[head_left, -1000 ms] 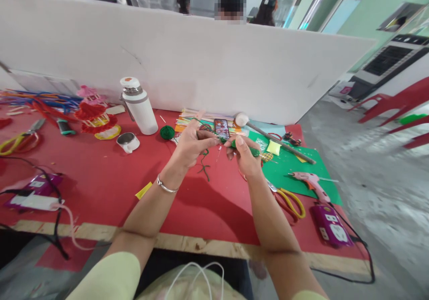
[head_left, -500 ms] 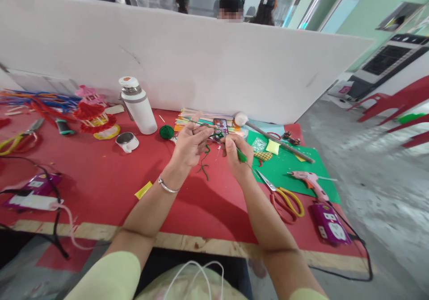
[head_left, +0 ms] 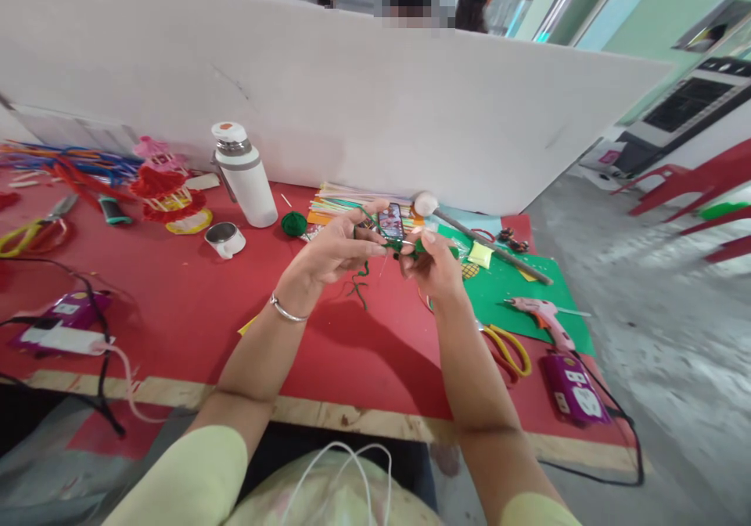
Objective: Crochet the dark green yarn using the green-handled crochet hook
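Note:
Green yarn (head_left: 364, 272) runs over the raised fingers of my left hand (head_left: 325, 250), whose thumb and fingertips pinch a small piece of green crochet work (head_left: 392, 244). My right hand (head_left: 439, 269) grips a crochet hook (head_left: 420, 249) with a green handle, held almost level. Its metal tip meets the yarn between my two hands; the exact stitch is too small to make out. A loose yarn tail dangles below the work. Behind my left hand sits a green yarn ball (head_left: 294, 224). Just beyond my fingertips is a phone (head_left: 391, 219) with a lit screen.
Left on the red table (head_left: 193, 315) stand a white flask (head_left: 247, 185), a metal cup (head_left: 225, 239) and a red paper model (head_left: 167, 193). To the right lie scissors (head_left: 510, 350), a glue gun (head_left: 540, 312) and a purple power strip (head_left: 575, 387). A white partition (head_left: 352, 95) rises behind.
The crochet hook has swung from slanting down toward my right palm to nearly level. My right hand has shifted slightly right and turned, and my left fingers have spread over the yarn.

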Tool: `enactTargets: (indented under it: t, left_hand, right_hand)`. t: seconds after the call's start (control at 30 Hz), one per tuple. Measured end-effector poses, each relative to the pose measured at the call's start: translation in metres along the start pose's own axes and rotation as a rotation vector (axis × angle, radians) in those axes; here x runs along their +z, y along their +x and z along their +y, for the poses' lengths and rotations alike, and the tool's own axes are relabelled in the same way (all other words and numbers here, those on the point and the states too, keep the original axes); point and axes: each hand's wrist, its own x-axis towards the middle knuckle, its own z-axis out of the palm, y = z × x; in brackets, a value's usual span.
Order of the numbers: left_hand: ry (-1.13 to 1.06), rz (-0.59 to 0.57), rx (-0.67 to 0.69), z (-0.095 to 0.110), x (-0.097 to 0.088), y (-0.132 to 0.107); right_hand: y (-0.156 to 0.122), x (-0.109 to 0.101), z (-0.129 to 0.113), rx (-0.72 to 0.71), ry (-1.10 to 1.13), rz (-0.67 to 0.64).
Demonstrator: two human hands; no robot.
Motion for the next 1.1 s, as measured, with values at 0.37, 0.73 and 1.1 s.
enactTargets:
  t: [0.37,0.73,1.1]
  left_hand:
    - [0.133,0.034,0.072,0.003,-0.002,-0.002]
    - [0.117,0.073,0.039,0.004,-0.003,-0.002]
    - [0.129,0.155,0.098,0.005,0.001,-0.002]
  right_hand:
    - [-0.007,-0.007,-0.012,0.081,-0.146,-0.111]
    - [-0.008,-0.004,-0.014,0.068,-0.119,-0.104]
    - [-0.013,-0.005,-0.016,-0.068,-0.272,-0.09]
